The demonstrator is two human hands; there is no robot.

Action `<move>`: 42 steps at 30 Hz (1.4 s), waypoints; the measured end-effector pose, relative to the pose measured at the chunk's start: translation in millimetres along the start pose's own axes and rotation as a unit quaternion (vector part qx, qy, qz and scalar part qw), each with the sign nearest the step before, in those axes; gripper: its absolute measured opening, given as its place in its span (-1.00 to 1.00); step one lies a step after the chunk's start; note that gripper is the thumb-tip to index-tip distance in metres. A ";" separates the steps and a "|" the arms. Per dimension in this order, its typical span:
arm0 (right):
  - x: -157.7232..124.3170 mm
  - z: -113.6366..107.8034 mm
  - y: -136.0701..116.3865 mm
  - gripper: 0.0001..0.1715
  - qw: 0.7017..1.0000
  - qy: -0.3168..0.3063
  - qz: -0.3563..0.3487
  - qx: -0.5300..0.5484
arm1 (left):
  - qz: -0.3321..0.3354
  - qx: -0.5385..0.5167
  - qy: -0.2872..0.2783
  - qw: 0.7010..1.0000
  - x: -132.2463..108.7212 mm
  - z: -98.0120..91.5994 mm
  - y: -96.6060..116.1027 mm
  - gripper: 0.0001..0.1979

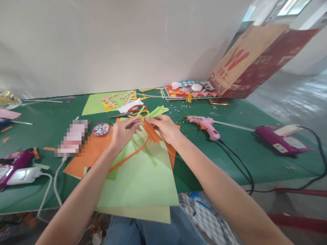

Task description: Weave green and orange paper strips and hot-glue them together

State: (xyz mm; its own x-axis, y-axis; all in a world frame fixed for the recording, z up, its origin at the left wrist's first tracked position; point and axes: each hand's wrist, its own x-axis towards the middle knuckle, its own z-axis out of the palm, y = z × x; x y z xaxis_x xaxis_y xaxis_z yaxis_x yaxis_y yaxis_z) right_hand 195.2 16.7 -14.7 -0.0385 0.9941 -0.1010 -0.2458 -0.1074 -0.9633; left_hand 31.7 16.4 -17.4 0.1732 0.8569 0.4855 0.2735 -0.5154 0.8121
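In the head view my left hand and my right hand meet over the middle of the table. My right hand pinches a bundle of orange paper strips, with light green paper strips fanning out behind it. The left fingertips are closed at the left side of the same bundle; exactly which strip they grip is hard to see. One long orange strip curves down toward my left forearm. Loose green strips lie below on light green paper sheets. Scissors with red and yellow handles rest just behind my hands.
To the right lies a pink glue gun, its black cable trailing past a purple power strip. Left are a round red dish of small pieces, a blurred phone on a cable, and orange paper. A paper bag stands back right.
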 end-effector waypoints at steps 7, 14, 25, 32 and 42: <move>-1.8 1.2 -0.1 -0.66 1.000 -0.020 -0.012 -0.019 | -0.033 -0.044 0.001 0.998 0.8 -0.2 1.2 -0.77; -3.1 2.0 -1.0 -0.66 1.000 -0.025 -0.001 0.001 | -0.046 -0.064 -0.017 0.997 2.8 -0.9 5.6 -0.71; -1.6 1.2 -1.9 -0.70 1.000 -0.018 -0.003 0.023 | -0.058 -0.041 -0.028 0.997 2.5 -1.7 8.1 -0.72; -0.4 1.6 -1.1 -0.72 0.999 -0.002 -0.006 0.034 | -0.045 -0.032 -0.036 0.998 2.4 -2.8 7.2 -0.74; -0.8 1.7 -1.2 -0.77 0.998 0.013 -0.018 0.052 | -0.034 -0.049 -0.024 0.998 2.4 -2.0 9.9 -0.73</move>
State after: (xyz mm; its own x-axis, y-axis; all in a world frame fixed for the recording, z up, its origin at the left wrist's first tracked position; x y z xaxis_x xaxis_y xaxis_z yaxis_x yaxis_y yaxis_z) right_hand 193.9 16.0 -12.9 -0.0024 0.9973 -0.0736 -0.3463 -0.0699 -0.9355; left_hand 32.9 13.3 -7.5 0.2026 0.8871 0.4149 0.1935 -0.4515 0.8710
